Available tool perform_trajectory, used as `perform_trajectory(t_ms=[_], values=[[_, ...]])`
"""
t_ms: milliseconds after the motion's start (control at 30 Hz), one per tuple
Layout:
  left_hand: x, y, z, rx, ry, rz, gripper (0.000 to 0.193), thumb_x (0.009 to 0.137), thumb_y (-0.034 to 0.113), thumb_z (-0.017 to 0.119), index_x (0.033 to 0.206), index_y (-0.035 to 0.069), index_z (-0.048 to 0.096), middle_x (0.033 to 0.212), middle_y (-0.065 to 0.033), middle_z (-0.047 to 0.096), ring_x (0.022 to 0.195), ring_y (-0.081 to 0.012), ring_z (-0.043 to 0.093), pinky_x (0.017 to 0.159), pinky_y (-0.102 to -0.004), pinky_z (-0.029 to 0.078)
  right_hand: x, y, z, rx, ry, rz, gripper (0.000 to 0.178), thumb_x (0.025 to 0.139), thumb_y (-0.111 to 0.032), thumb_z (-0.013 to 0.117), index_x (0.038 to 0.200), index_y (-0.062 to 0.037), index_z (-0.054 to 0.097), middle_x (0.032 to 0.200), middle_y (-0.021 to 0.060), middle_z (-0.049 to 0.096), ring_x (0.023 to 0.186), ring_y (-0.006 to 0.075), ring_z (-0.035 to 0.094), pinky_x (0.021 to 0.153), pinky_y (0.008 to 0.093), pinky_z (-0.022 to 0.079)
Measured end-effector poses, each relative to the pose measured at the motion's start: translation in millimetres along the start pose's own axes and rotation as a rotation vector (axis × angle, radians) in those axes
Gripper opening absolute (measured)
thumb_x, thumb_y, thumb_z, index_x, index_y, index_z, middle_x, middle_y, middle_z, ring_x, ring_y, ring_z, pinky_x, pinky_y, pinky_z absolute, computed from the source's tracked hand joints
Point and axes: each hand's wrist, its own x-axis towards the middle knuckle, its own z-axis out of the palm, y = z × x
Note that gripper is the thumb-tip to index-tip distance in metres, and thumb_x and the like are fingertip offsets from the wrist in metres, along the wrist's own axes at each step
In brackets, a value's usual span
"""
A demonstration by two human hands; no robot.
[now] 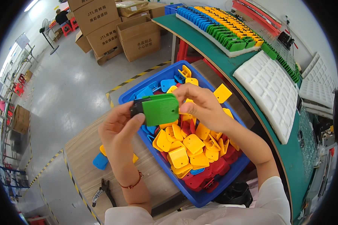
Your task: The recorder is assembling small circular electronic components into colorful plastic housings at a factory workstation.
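My left hand [122, 122] pinches a green plastic clip [159, 109] with rounded corners and a ribbed face, thumb on its black end piece [137, 107]. My right hand [199, 103] has its bent fingers at the clip's right edge; the exact contact of its fingertips is partly hidden. Both hands are above a blue plastic crate [179, 195]. Heaped in the crate are yellow clips [193, 144], red clips [199, 179] and blue clips [168, 85] of similar shape.
Left of the crate, black-handled pliers [105, 191] and a blue clip [100, 161] lie on a wood-grain table [86, 144]. A green-topped bench [210, 56] at right bears white grid trays [268, 88] and rows of assembled clips [234, 41]. Cardboard boxes [139, 39] stand behind.
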Motion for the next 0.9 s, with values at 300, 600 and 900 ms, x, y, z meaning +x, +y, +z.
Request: perform_trajectory(t_ms=[300,600,900], values=[[1,10,-6,-0.336,0.041,0.019,0.038,0.076,0.005,0.057,0.112,-0.005,0.054,0.087,-0.0091,0.060,0.078,-0.0157,0.062,0.071,-0.0237,0.050,-6,76,-60,-1.259,-0.375,0.170,0.021,0.088,-0.020,0.048,0.099,-0.0036,0.055,0.097,0.0107,0.053,0.100,0.0269,0.049,0.088,0.0357,0.039],[-5,19,-7,-0.301,0.095,0.050,0.039,0.077,0.007,0.056,0.113,-0.005,0.051,0.088,-0.0094,0.060,0.080,-0.0167,0.061,0.073,-0.0242,0.049,-37,35,-64,-0.814,-0.579,0.472,0.016,0.078,-0.004,0.050,0.094,-0.0043,0.050,0.101,0.0126,0.049,0.097,0.0306,0.051,0.083,0.0363,0.042],[-10,23,-9,-0.222,0.158,0.070,0.044,0.079,0.014,0.052,0.117,-0.006,0.045,0.094,-0.0106,0.054,0.085,-0.0181,0.057,0.074,-0.0268,0.048,-73,10,-74,-0.681,-0.554,0.169,0.014,0.070,0.006,0.055,0.079,-0.0036,0.051,0.103,0.0102,0.054,0.096,0.0274,0.054,0.079,0.0326,0.046]])
